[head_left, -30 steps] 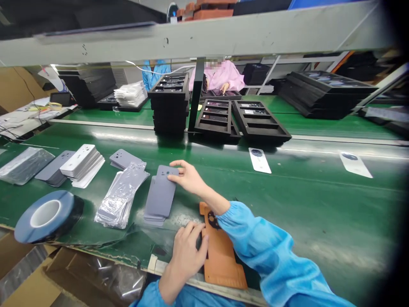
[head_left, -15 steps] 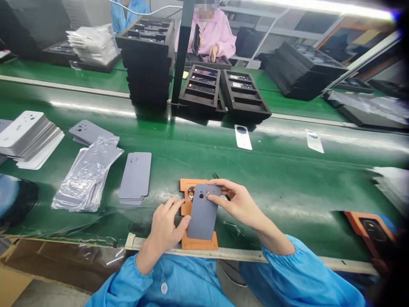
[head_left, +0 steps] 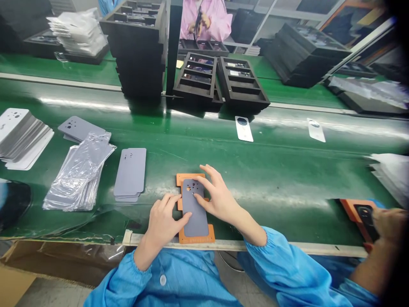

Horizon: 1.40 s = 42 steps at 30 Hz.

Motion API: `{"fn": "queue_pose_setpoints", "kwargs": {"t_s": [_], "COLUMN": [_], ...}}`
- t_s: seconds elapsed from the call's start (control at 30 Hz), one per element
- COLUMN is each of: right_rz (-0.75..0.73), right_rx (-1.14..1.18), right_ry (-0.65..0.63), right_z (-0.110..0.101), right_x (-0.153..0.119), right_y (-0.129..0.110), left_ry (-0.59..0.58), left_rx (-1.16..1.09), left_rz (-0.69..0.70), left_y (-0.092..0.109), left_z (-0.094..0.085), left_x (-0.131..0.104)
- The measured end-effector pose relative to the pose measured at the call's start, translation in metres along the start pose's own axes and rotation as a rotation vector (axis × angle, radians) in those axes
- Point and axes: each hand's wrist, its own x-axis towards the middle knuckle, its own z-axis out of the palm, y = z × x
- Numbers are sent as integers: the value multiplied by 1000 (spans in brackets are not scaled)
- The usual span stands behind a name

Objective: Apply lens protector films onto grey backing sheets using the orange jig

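Note:
A grey phone back sheet (head_left: 195,217) with camera holes at its top lies nearly lined up over an orange fixture (head_left: 207,238) at the table's front edge. My right hand (head_left: 219,196) has its thumb and index finger on the sheet's upper part, with the other fingers raised. Spread out at the left side, my left hand (head_left: 164,217) touches the fixture's edge with its fingertips, its thumb on the sheet's left edge. Whatever the fixture holds is hidden under the sheet. Left of it is a short pile of similar grey sheets (head_left: 131,172).
Bagged grey sheets (head_left: 76,177) and a fanned stack of pale sheets (head_left: 24,138) lie at left. Black trays (head_left: 244,85) stand at the back. White panels (head_left: 244,128) rest mid-table. At right, another person's hand (head_left: 390,221) is at a second orange fixture (head_left: 349,209).
The grey sheet has gone from tilted to straight over the fixture, covering more of it. My right hand has shifted left and down the sheet. Another person's hand has appeared at right.

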Motion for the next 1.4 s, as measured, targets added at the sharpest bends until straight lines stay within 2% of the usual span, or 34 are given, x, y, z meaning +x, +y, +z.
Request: {"fn": "queue_pose_setpoints", "kwargs": {"t_s": [0.13, 0.3, 0.4, 0.57, 0.7, 0.9, 1.07, 1.2, 1.3, 1.4], "right_rz": [27, -64, -40, 72, 48, 203, 202, 170, 109, 101], "right_rx": [-128, -113, -137, -172, -124, -186, -129, 8, 230, 342], "right_ry": [-127, -236, -260, -237, -216, 86, 84, 181, 100, -14], "right_z": [6, 12, 18, 25, 21, 15, 14, -1, -12, -12], "right_x": [-6, -23, -24, -11, -14, -42, -55, -58, -58, -55], "right_y": [-7, -29, -38, -45, -39, -28, -38, -52, -62, -66], "left_ry": [8, 14, 18, 8, 28, 69, 53, -6, -5, 32], "left_rx": [-1, 13, 18, -10, -13, -20, -46, -168, -325, -396], "left_rz": [11, 25, 39, 31, 18, 42, 30, 52, 105, 110], "left_y": [1, 0, -2, -2, -1, -1, -1, -3, -6, -7], "left_z": [0, 1, 3, 4, 4, 5, 4, -4, -9, -10], "left_x": [1, 1, 0, 1, 1, -1, -2, -3, -4, -4]}}
